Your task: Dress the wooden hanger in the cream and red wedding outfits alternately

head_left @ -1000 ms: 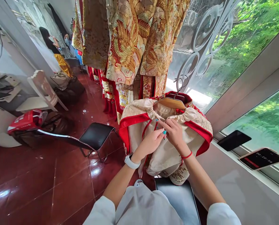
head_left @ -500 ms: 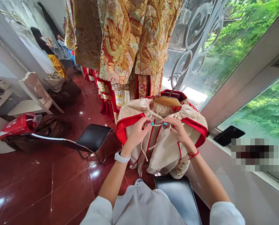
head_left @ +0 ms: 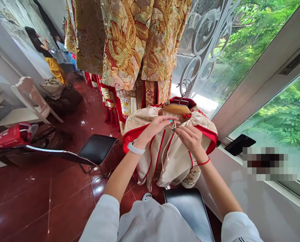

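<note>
At the neckline of the cream garment (head_left: pixel 175 168) on its hanger (head_left: pixel 176 108), the right hand (head_left: pixel 192 137) pinches the cord (head_left: pixel 168 155); the left hand (head_left: pixel 160 125) extends over it, grip unclear. Tying appears in hand; the next move calls for even cord tension.

The middle of the cord (head_left: pixel 168 156) is hidden between left hand (head_left: pixel 160 126) and right hand (head_left: pixel 191 136); left grip can't be made out. Cape (head_left: pixel 175 164) neckline is partly blocked by left hand. Gold garments (head_left: pixel 122 43) are cut off by top edge, red bag (head_left: pixel 12 136) by left. Windowsill item (head_left: pixel 264 163) is pixelated. Distant person's (head_left: pixel 42 48) handheld object is too small to tell.
</note>
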Demonstrator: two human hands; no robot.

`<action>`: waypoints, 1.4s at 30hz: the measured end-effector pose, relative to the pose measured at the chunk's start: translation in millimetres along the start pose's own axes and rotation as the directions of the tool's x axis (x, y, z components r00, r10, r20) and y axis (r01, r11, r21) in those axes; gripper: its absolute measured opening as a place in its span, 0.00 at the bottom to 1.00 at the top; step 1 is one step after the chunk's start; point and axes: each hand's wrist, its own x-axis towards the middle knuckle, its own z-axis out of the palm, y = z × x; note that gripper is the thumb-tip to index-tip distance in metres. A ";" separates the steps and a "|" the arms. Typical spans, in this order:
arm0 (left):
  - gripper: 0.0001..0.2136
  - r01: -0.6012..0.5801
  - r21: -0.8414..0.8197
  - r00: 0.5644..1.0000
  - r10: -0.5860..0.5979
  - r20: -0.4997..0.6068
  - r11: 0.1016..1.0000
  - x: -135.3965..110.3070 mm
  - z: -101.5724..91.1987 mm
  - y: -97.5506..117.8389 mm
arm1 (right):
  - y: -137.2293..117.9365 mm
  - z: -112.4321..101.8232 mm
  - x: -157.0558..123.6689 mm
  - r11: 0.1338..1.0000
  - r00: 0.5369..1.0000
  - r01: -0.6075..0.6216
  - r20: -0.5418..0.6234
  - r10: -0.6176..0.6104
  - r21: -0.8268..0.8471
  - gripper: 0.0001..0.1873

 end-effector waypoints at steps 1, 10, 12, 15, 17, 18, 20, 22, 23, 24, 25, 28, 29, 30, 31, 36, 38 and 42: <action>0.11 -0.019 -0.145 0.996 0.006 -0.083 0.989 -3.5 0.1 3.3 | -1.6 1.0 -1.8 0.999 0.999 -0.015 -0.041 0.017 0.040 0.16; 0.07 -0.587 -0.360 0.612 0.107 -0.783 0.725 -100.1 -53.3 42.4 | -5.3 -6.9 -29.5 0.691 0.883 -0.367 0.000 0.469 0.623 0.26; 0.12 -0.623 -0.261 0.509 0.128 -0.851 0.737 -128.9 -65.4 32.6 | 2.2 -8.0 -41.9 0.605 0.856 -0.428 0.087 0.509 0.671 0.27; 0.13 -0.509 -0.298 0.468 -0.031 -0.883 0.808 -158.4 -79.0 8.9 | 18.9 -13.4 -51.5 0.584 0.853 -0.508 0.274 0.445 0.633 0.27; 0.11 -0.460 -0.344 0.436 -0.130 -0.891 0.818 -165.4 -89.9 -3.1 | 33.1 -21.7 -48.7 0.653 0.842 -0.537 0.303 0.446 0.534 0.26; 0.12 -0.462 -0.338 0.408 -0.141 -0.902 0.820 -165.6 -96.4 -6.7 | 40.5 -26.8 -45.2 0.692 0.840 -0.542 0.279 0.466 0.477 0.24; 0.13 -0.482 -0.295 0.369 -0.115 -0.923 0.825 -162.1 -110.2 -11.2 | 54.3 -35.9 -37.2 0.777 0.848 -0.530 0.185 0.497 0.340 0.18; 0.13 -0.451 -0.274 0.343 -0.119 -0.932 0.849 -159.0 -120.2 -17.2 | 64.2 -39.9 -32.7 0.843 0.870 -0.493 0.105 0.482 0.213 0.13; 0.11 -0.396 -0.283 0.333 -0.151 -0.931 0.874 -159.6 -122.1 -22.0 | 67.2 -39.4 -32.9 0.868 0.883 -0.469 0.095 0.459 0.165 0.13; 0.09 -0.310 -0.305 0.332 -0.198 -0.922 0.901 -162.3 -121.7 -28.1 | 68.6 -37.7 -34.8 0.883 0.893 -0.448 0.106 0.437 0.141 0.14; 0.07 -0.197 -0.327 0.335 -0.250 -0.908 0.924 -167.2 -118.9 -34.8 | 68.8 -35.2 -38.1 0.886 0.897 -0.439 0.132 0.423 0.148 0.15; 0.04 0.191 -0.275 0.332 -0.326 -0.885 0.942 -189.4 -98.9 -50.9 | 63.3 -29.0 -50.4 0.849 0.879 -0.470 0.206 0.429 0.239 0.17; 0.05 0.301 -0.188 0.331 -0.287 -0.899 0.935 -195.4 -89.2 -52.1 | 60.1 -28.4 -53.3 0.817 0.865 -0.499 0.227 0.448 0.289 0.16; 0.07 0.391 -0.067 0.341 -0.212 -0.916 0.918 -198.4 -78.3 -50.5 | 56.4 -28.6 -54.9 0.769 0.845 -0.533 0.251 0.471 0.352 0.17; 0.09 0.453 0.071 0.365 -0.112 -0.924 0.889 -197.1 -66.3 -46.5 | 52.5 -29.4 -55.0 0.702 0.822 -0.570 0.283 0.495 0.427 0.19; 0.13 0.259 0.638 0.777 0.236 -0.583 0.725 -120.1 -1.5 -19.7 | 35.8 -31.1 -41.1 0.249 0.684 -0.658 0.426 0.592 0.710 0.18; 0.16 0.194 0.779 0.869 0.264 -0.419 0.596 -77.5 16.7 -19.4 | 31.7 -29.9 -35.8 0.245 0.664 -0.677 0.433 0.609 0.694 0.16; 0.09 0.261 0.841 0.889 0.221 -0.401 0.474 -34.6 30.5 -26.6 | 24.5 -31.0 -35.7 0.588 0.751 -0.657 0.351 0.559 0.471 0.15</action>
